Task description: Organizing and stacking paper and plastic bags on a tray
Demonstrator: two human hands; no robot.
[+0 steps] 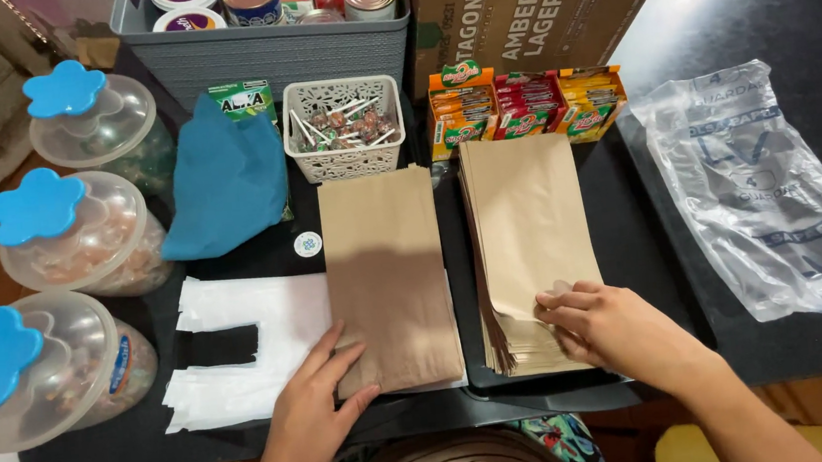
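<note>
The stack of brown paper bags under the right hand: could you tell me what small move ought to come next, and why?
Probably peel the top bag off the stack of brown paper bags. The right hand rests on the stack's near corner, its fingers at the top sheet's edge, not yet gripping it. The left hand lies flat on the single brown bag beside it, holding that down.

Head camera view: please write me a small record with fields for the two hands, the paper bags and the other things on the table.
left hand: left hand flat on single brown paper bag, touching its lower left corner
right hand: right hand on the stack of brown paper bags, fingertips at its lower part
under single bag: white plastic bag
far left: three clear jars with blue lids
behind bags: white basket of lollipops, candy boxes, blue cloth
far right: clear plastic wrapper
surface: black table
</note>
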